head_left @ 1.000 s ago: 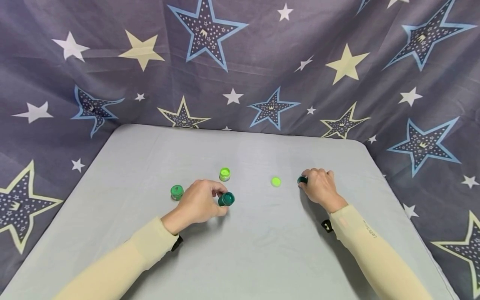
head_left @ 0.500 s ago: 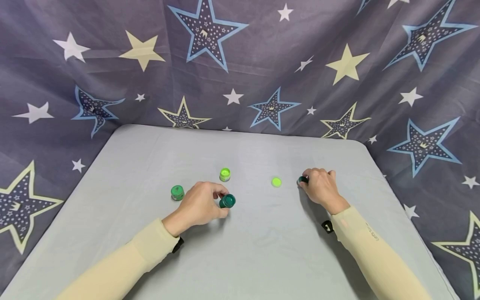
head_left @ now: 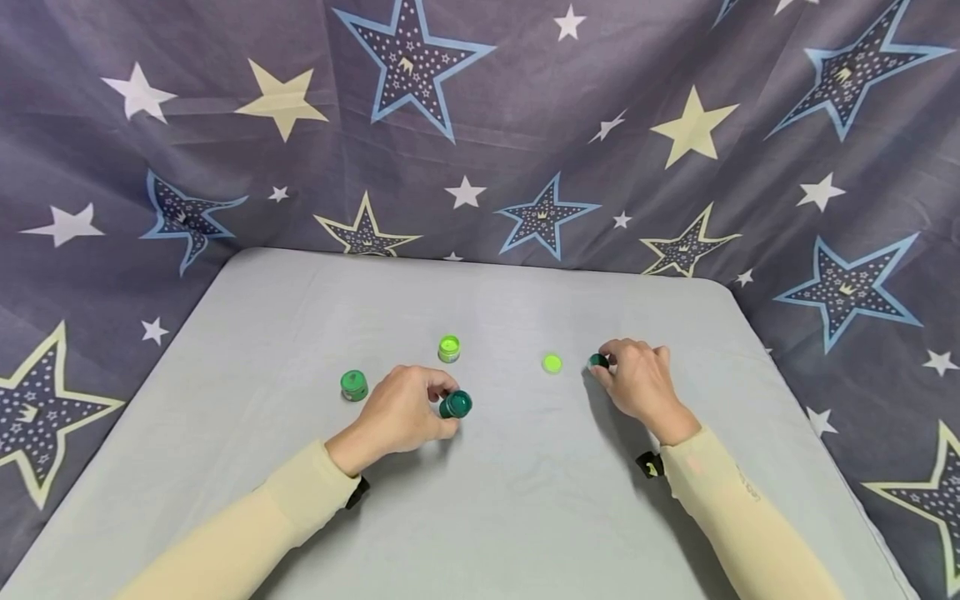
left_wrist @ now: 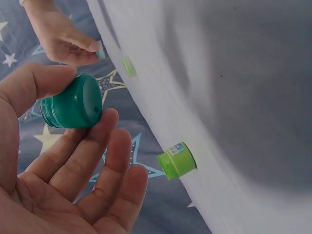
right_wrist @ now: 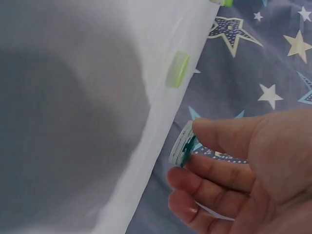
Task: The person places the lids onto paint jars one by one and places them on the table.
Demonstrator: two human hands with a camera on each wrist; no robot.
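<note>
My left hand pinches a small dark green paint jar between thumb and fingers; its lid is off and its mouth faces up toward the head camera. On the right, my right hand holds a jar lid by its edge, with dark green paint on its inner side. Between the hands, a lime green lid lies on the table. Behind the left hand stands an uncapped lime green paint jar. A mid-green paint jar sits to the left of that hand.
A pale grey cloth covers the table. Behind it and along both sides hangs a dark curtain printed with stars.
My right hand has shifted slightly, moving the lid a little left and turning it so more of it shows. The left hand and its jar have barely moved.
</note>
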